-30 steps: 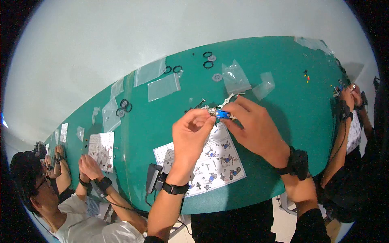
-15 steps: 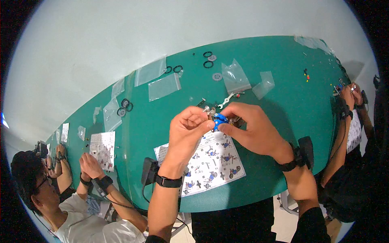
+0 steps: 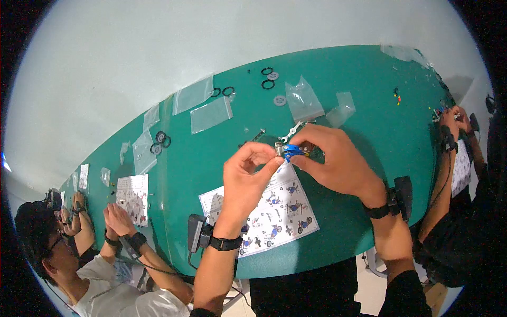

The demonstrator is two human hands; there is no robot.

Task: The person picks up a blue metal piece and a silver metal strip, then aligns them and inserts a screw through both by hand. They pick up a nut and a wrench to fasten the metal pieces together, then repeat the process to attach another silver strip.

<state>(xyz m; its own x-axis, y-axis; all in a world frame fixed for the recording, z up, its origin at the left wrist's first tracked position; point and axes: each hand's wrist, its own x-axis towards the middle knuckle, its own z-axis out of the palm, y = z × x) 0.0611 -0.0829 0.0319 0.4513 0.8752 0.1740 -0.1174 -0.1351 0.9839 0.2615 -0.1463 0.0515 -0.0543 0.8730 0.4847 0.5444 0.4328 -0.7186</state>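
Above the printed instruction sheet [image 3: 277,216], both my hands meet at a small model part [image 3: 291,151] with blue pieces and metal bits. The thumb and fingers of my left hand [image 3: 247,177] pinch a silver metal piece [image 3: 279,148] at its left end. My right hand [image 3: 338,166] grips the blue part from the right, thumb below and index finger above. Its right end is mostly hidden by those fingers. Just beyond my fingertips lies a white wrench [image 3: 292,132], with a dark thin strip [image 3: 255,137] to its left.
Grey wheels [image 3: 280,100] and black tyre rings [image 3: 268,84] lie toward the far edge, near clear plastic bags [image 3: 304,100]. Another person's hands [image 3: 119,218] work at the left beside a sheet [image 3: 133,195]. At the right are a further person's hands [image 3: 455,120].
The silver piece at my left fingertips now stands more upright against the blue part. My right fingers have shifted slightly around it. The view has moved a little.
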